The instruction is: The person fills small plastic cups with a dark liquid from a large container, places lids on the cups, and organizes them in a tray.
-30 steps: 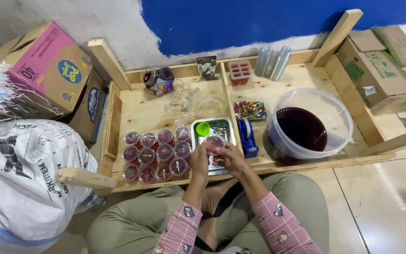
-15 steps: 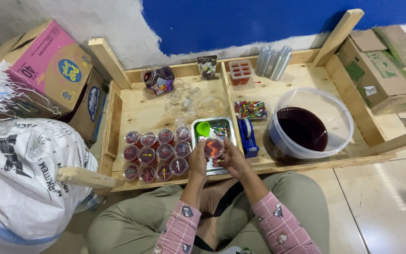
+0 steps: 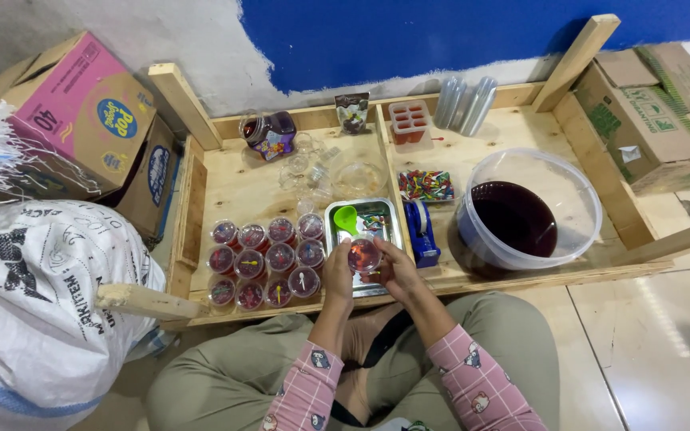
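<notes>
Gripping a round clear plastic cup [image 3: 364, 255], left hand [image 3: 337, 275], right hand [image 3: 394, 271], above shiny metal tray [image 3: 337, 211].

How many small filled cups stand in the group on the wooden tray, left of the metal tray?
11 filled cups: four in the back row, three in the middle, four in front. One more cup is in the hands.

Rough bare-wood tray [image 3: 257, 179], shiny metal pan [image 3: 389, 215], glossy clear plastic cup [image 3: 364, 255].

My fingers hide the sides of the small cup [image 3: 364, 255]; the white sack [image 3: 37, 311] and my sleeves run off the frame's edge.
</notes>
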